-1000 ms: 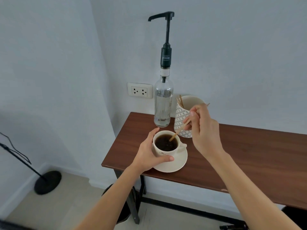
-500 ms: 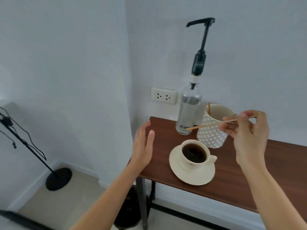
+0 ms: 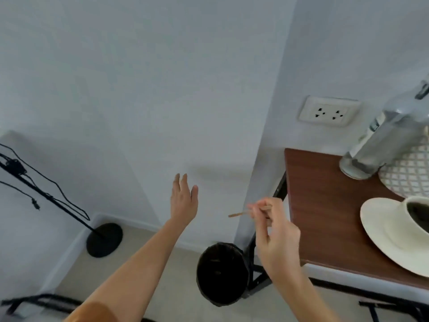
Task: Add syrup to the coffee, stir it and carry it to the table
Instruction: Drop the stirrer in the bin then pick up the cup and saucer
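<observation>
A dark brown wooden table (image 3: pixel 325 205) fills the right side of the view, its left edge and near-left corner in full sight, pushed into a corner of pale grey walls. A white double wall socket (image 3: pixel 328 112) sits on the far wall just above the tabletop. On the table, toward the far right, stands the clear syrup bottle (image 3: pixel 380 145), cut off at the frame edge, and just beside it on the right a white lattice-patterned holder (image 3: pixel 408 175). Nearer, the coffee cup (image 3: pixel 417 217) with dark coffee rests on its cream saucer (image 3: pixel 385 231), whose rim lies close to the table's near edge; both are partly out of frame on the right. Left of the table the beige floor is open: a black waste bin (image 3: pixel 221 274) stands just beside the table's black leg, and well apart to the left a black stand (image 3: pixel 104 239) with a round base and trailing cables rises toward the left wall. The right hand (image 3: pixel 274 233) hangs off the table's left edge, above the bin, fingers pinched narrowly on a thin wooden stir stick (image 3: pixel 240 214) that points left, roughly level. The left hand (image 3: pixel 184 198) is raised in free space further left, palm flat, fingers spread and holding nothing, forearm extended from the near bottom of the view.
</observation>
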`<state>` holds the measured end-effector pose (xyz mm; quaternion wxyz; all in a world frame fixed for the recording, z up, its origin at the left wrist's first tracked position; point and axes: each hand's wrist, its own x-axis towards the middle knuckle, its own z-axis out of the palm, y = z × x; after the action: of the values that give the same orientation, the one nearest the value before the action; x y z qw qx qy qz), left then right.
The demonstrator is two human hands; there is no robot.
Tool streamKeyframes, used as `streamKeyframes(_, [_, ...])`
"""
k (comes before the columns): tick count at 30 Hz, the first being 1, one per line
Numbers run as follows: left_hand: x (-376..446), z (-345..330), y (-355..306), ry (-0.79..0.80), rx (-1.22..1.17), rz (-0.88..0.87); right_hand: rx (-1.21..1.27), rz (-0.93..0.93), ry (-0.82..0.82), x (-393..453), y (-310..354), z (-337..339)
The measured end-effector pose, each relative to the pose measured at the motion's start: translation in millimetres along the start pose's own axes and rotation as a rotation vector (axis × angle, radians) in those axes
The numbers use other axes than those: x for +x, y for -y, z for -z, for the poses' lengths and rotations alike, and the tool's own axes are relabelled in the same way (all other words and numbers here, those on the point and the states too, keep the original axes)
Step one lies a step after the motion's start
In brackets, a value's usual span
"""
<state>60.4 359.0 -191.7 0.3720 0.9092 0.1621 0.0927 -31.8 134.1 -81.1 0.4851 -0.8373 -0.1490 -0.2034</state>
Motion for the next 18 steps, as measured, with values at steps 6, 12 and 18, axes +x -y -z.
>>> streamKeyframes(6, [31.3,-34.0,14.9,0.040,0.060,-0.157,-0.173,-0.211,0.234,-53.9,-91.9,-91.7])
streamKeyframes(12, [42.6,-67.0,23.3,-0.025,0.009,-0.168,-0.212,-0.470,0.338,-85.4,-186.5,-144.3])
streamKeyframes(18, [46.8,-79.7,26.5,-0.095,-0.019,-0.164,-0.230,-0.674,0.289,-105.8,-222.5,-168.3])
